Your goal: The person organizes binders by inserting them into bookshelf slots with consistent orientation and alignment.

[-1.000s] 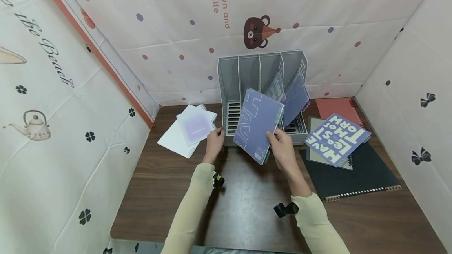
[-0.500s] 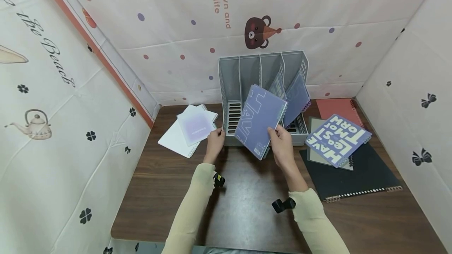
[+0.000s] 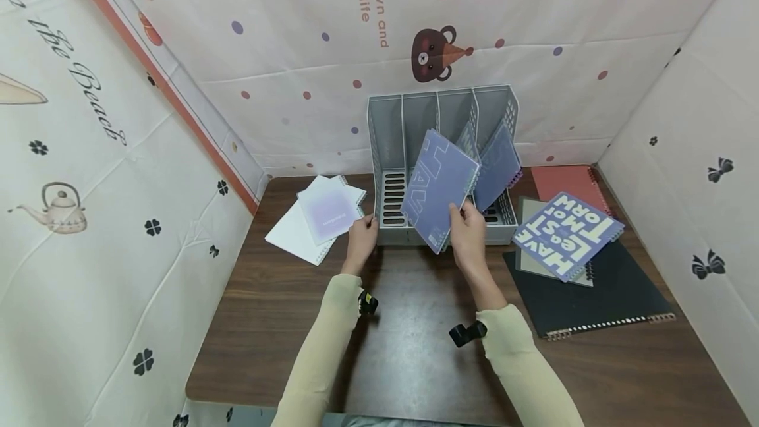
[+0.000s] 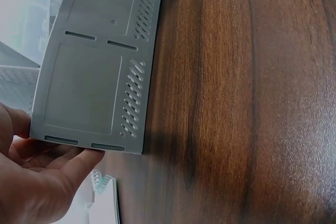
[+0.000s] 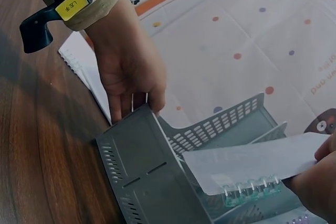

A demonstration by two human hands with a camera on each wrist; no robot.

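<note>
My right hand [image 3: 467,232] pinches a blue spiral notebook [image 3: 440,183] by its lower right edge. The notebook is tilted, in front of the middle compartments of a grey file organizer [image 3: 400,236]. In the right wrist view its ring-bound edge [image 5: 252,187] hangs over the organizer's opening. My left hand [image 3: 362,240] grips the organizer's front left corner, thumb on one side of the wall and fingers on the other, as the left wrist view shows at the grey panel [image 4: 86,87]. Two more blue notebooks lean in the right compartments, one of them a plain blue notebook [image 3: 497,170].
White notebooks [image 3: 296,232] and a pale lilac notebook [image 3: 329,213] lie left of the organizer. To the right are a blue lettered notebook [image 3: 566,236], a grey notebook [image 3: 530,262], a large black notebook [image 3: 617,288] and a red notebook [image 3: 563,183]. A patterned cloth wall [image 3: 284,51] stands behind.
My right hand has moved forward and slightly left, carrying the blue notebook up and further over the organizer. My left hand stays at the organizer's corner.
</note>
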